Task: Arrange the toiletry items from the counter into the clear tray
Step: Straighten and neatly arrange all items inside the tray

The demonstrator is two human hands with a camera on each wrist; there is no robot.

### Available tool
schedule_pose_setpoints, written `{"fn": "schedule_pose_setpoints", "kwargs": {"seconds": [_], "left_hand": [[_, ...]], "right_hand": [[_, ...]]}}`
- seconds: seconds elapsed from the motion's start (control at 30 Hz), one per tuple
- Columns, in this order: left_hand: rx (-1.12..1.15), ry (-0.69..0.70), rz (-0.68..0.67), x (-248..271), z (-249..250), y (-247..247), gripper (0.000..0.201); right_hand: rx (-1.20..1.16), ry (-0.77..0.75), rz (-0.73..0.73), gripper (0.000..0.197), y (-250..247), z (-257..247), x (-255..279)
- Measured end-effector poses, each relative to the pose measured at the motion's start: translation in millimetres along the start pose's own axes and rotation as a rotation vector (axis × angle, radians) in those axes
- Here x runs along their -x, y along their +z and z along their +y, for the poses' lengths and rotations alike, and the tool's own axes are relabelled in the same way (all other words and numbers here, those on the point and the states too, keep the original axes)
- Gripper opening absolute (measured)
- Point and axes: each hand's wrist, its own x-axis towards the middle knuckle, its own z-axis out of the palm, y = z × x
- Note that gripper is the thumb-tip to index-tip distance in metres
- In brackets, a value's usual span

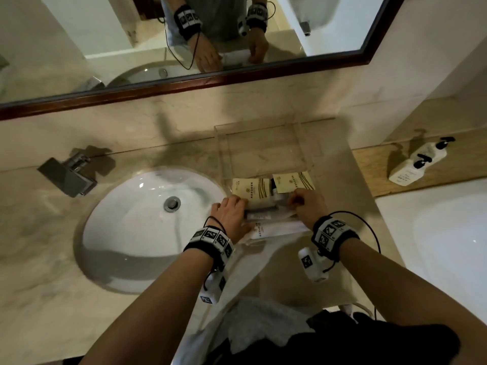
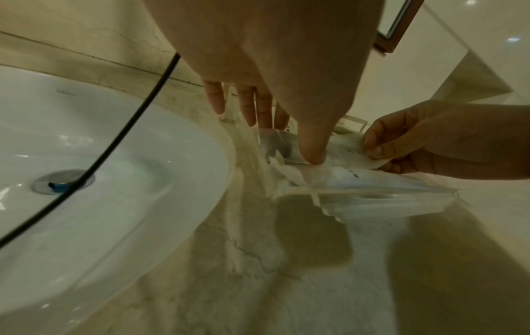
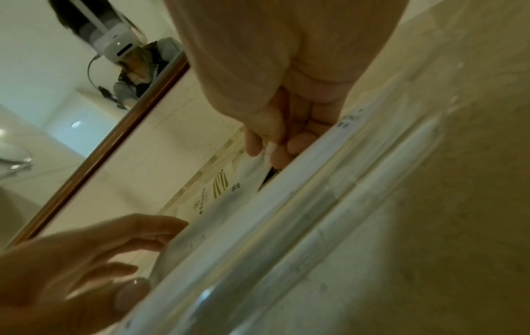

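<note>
- Head view: clear tray sits on counter betw sink rim and counter's right edge; far half of tray is bare. Two beige sachets lie flat at its near end, white packets by the near wall.
- Left wrist: left hand fingers straight, thumb pressing a crinkly white packet, beside sink rim.
- Right wrist: right hand pinches a small white item, fingertips curled, just past tray's near wall; item too blurred to ID.
</note>
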Motion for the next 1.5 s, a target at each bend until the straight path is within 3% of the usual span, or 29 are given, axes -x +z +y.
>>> {"fn": "schedule_pose_setpoints", "kwargs": {"seconds": [0.23,0.33,0.4,0.47,0.53,0.6,0.7,0.8,0.9,1.17,1.23,1.4,1.5], "left_hand": [[-0.002,0.004,0.086,2.4,0.7,0.8,0.048],[0.161,-0.155,0.223,5.3,-4.7,-2.5,0.041],[0.333,-0.324,0.206,3.3,-7.4,-5.2,0.040],[0.389,-0.409,0.162,2.6,-7.8,-5.3,0.042],[0.250,-0.285,0.189,1.0,-4.8,-4.5,0.046],[0.105,-0.061,0.183,-3.6,3.4,-3.3,0.049],[0.004,0.097,0.027,-18.4,12.0,-1.4,0.056],[-0.071,0.099,-0.052,-33.2,13.9,-0.4,0.061],[-0.121,0.095,-0.026,-41.5,14.5,-1.7,0.063],[-0.088,0.058,0.026,-34.1,6.8,4.6,0.067],[-0.082,0.054,0.037,-28.5,7.9,8.0,0.065],[-0.074,0.015,-0.032,-21.3,11.0,13.9,0.074],[-0.037,-0.036,-0.051,-17.4,11.1,10.5,0.072]], "right_hand": [[0.165,-0.078,0.010,0.006,-2.7,5.5,-5.8],[0.125,-0.065,0.199,0.006,-12.3,13.0,-5.4],[0.133,-0.068,0.343,0.015,-20.1,20.1,-6.1],[0.221,-0.124,0.375,0.031,-21.5,26.2,-6.4],[0.345,-0.234,0.273,0.039,-16.3,27.3,-6.5],[0.445,-0.333,0.113,0.039,-8.1,24.4,-7.2],[0.504,-0.391,-0.088,0.058,3.3,7.6,-9.6],[0.522,-0.442,-0.149,0.055,15.0,-13.6,-17.5],[0.578,-0.444,-0.174,0.046,25.5,-24.0,-28.9],[0.657,-0.459,-0.245,0.061,35.2,-31.6,-32.3],[0.706,-0.459,-0.245,0.058,37.8,-27.1,-30.9],[0.747,-0.451,-0.269,0.071,39.3,-23.5,-26.8],[0.657,-0.435,-0.229,0.061,33.3,-29.2,-24.0]]}}
